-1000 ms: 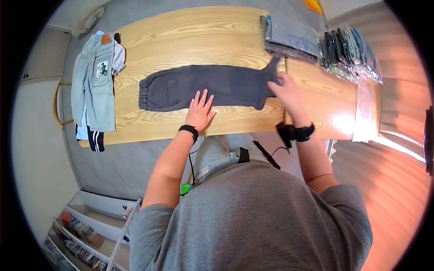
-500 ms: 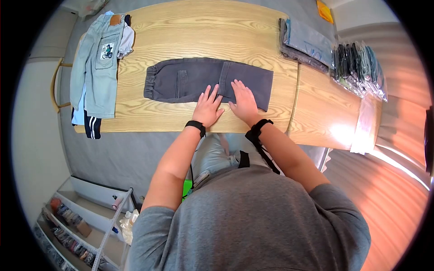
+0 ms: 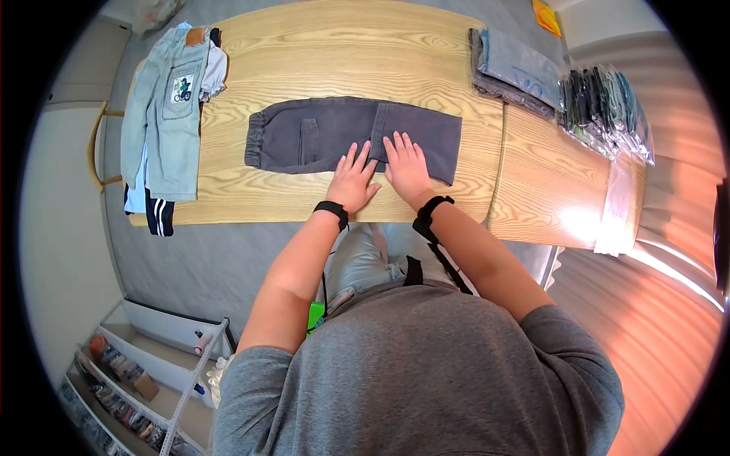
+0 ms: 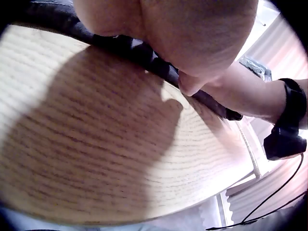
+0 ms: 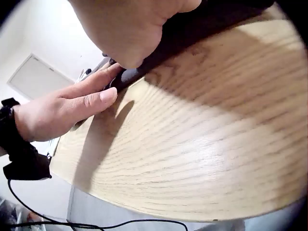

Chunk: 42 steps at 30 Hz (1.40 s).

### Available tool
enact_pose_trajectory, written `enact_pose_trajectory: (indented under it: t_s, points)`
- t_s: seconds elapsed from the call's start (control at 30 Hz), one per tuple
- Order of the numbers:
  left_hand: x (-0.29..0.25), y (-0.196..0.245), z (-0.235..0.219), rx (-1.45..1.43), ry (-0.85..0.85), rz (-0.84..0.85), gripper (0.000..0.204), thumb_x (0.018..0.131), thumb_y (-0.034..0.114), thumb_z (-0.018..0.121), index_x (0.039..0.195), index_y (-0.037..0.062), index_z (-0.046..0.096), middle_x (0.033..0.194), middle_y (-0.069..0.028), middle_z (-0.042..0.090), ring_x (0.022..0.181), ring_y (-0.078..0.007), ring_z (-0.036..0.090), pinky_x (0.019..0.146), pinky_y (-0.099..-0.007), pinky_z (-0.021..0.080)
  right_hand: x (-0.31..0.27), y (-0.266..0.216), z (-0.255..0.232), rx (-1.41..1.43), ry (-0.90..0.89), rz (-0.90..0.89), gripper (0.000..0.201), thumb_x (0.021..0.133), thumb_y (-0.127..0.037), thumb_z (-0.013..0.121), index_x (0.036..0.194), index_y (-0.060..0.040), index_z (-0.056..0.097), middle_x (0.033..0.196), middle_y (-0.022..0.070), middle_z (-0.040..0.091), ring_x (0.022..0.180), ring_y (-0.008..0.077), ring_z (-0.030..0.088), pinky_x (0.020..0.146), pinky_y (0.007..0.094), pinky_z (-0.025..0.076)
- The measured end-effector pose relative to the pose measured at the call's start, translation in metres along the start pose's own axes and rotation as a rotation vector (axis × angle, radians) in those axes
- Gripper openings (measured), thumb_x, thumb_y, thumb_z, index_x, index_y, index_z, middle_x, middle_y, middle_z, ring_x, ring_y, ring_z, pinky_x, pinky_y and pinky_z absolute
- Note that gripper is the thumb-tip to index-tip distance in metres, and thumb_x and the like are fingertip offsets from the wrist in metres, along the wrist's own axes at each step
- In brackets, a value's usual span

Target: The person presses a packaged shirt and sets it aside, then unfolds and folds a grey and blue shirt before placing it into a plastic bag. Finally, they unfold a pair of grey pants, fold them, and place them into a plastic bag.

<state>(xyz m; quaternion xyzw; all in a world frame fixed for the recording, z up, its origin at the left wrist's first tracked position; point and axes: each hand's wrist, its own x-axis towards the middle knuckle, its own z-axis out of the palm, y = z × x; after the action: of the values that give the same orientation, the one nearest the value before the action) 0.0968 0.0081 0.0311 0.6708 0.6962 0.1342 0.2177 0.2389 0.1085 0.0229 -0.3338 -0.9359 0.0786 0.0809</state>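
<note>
Dark grey trousers (image 3: 334, 129) lie folded lengthwise on the wooden table, with the elastic waistband (image 3: 255, 140) at the left. The lower leg end is turned back over the leg, and its hem (image 3: 381, 121) crosses near the middle. My left hand (image 3: 352, 182) rests on the near edge of the cloth, fingers straight and slightly spread. Beside it my right hand (image 3: 408, 171) presses flat on the folded-back part, close to the hem. In the right wrist view the left thumb (image 5: 108, 95) sticks out over the near edge of the trousers.
Light blue jeans (image 3: 171, 121) lie on other clothes at the table's left end. Bagged folded garments (image 3: 525, 68) and a row of packed clothes (image 3: 604, 110) stand at the back right. Clear plastic bags (image 3: 614, 209) lie at the right edge. Shelves (image 3: 144, 380) stand lower left.
The right hand has folded the trouser leg end over to the left and come down on it beside the left hand. Over the last half second both hands have barely moved.
</note>
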Motion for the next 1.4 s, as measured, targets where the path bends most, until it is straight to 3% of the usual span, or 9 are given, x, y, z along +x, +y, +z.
enact_pose_trajectory:
  t_s: [0.2,0.27,0.53,0.63,0.7,0.9,1.1,1.3,1.4]
  points:
    - [0.000,0.001,-0.001,0.001,-0.029,-0.014,0.058,0.082,0.035,0.062,0.129,0.0052,0.046,0.150,-0.0164,0.020,0.138,-0.0381,0.017,0.107,-0.0529,0.026,0.001,-0.002,0.002,-0.039,-0.082,0.029,0.051,0.082,-0.015,0.056,0.132,-0.0094,0.044,0.140,0.0134,0.041,0.131,0.0291,0.036,0.106,0.0458,0.028]
    - [0.000,0.001,-0.001,-0.010,0.003,-0.001,0.058,0.082,0.035,0.062,0.130,0.0053,0.046,0.149,-0.0168,0.022,0.138,-0.0383,0.017,0.107,-0.0530,0.026,0.002,-0.001,0.007,0.252,-0.044,0.157,0.049,0.084,-0.012,0.053,0.132,-0.0087,0.044,0.140,0.0106,0.042,0.131,0.0249,0.036,0.107,0.0458,0.027]
    - [0.000,-0.003,-0.002,0.012,-0.089,-0.011,0.065,0.081,0.035,0.062,0.135,0.0057,0.040,0.140,-0.0184,0.034,0.137,-0.0382,0.018,0.107,-0.0541,0.025,0.003,-0.011,0.000,0.341,-0.046,0.029,0.047,0.087,-0.008,0.051,0.133,-0.0135,0.044,0.139,0.0057,0.044,0.132,0.0225,0.037,0.107,0.0448,0.026]
    - [-0.003,-0.004,-0.005,-0.064,-0.093,-0.013,0.064,0.081,0.034,0.064,0.133,0.0051,0.041,0.143,-0.0203,0.030,0.138,-0.0384,0.017,0.108,-0.0525,0.024,0.003,-0.011,0.000,0.382,-0.048,0.053,0.048,0.087,-0.008,0.051,0.134,-0.0146,0.044,0.139,0.0055,0.044,0.132,0.0221,0.036,0.107,0.0445,0.025]
    - [-0.003,-0.003,-0.006,-0.187,0.026,-0.029,0.059,0.077,0.028,0.067,0.126,0.0022,0.047,0.148,-0.0213,0.021,0.139,-0.0362,0.016,0.110,-0.0484,0.023,0.003,-0.009,-0.002,0.391,-0.054,0.056,0.048,0.087,-0.008,0.051,0.134,-0.0148,0.043,0.139,0.0054,0.044,0.132,0.0218,0.036,0.108,0.0443,0.025]
    - [-0.001,-0.009,-0.007,-0.216,-0.048,-0.050,0.052,0.077,0.025,0.068,0.115,-0.0072,0.050,0.149,-0.0241,0.013,0.139,-0.0366,0.015,0.111,-0.0471,0.021,0.003,-0.011,-0.003,0.359,0.005,-0.016,0.048,0.086,-0.009,0.051,0.133,-0.0156,0.045,0.139,0.0052,0.044,0.131,0.0212,0.037,0.109,0.0446,0.024]
    - [0.001,-0.010,-0.011,-0.230,-0.074,-0.053,0.050,0.077,0.023,0.067,0.114,-0.0065,0.050,0.150,-0.0243,0.012,0.139,-0.0368,0.014,0.112,-0.0460,0.021,0.003,-0.007,0.003,0.260,-0.062,-0.063,0.049,0.086,-0.009,0.050,0.134,-0.0162,0.044,0.140,0.0056,0.043,0.131,0.0210,0.037,0.109,0.0442,0.023]
    - [0.000,-0.011,-0.001,-0.190,-0.045,-0.035,0.065,0.083,0.027,0.062,0.134,-0.0019,0.036,0.150,-0.0231,0.011,0.139,-0.0376,0.013,0.111,-0.0474,0.020,0.012,-0.015,0.000,0.463,-0.053,0.097,0.043,0.088,-0.012,0.050,0.131,-0.0103,0.046,0.137,0.0095,0.046,0.130,0.0247,0.039,0.107,0.0420,0.028]
    - [-0.001,-0.005,-0.004,-0.143,-0.029,-0.058,0.068,0.082,0.024,0.062,0.139,0.0019,0.033,0.151,-0.0189,0.014,0.139,-0.0333,0.016,0.111,-0.0455,0.022,0.035,-0.034,-0.040,0.809,0.079,0.407,0.039,0.092,-0.013,0.048,0.130,-0.0034,0.045,0.132,0.0180,0.048,0.126,0.0320,0.042,0.104,0.0403,0.033]
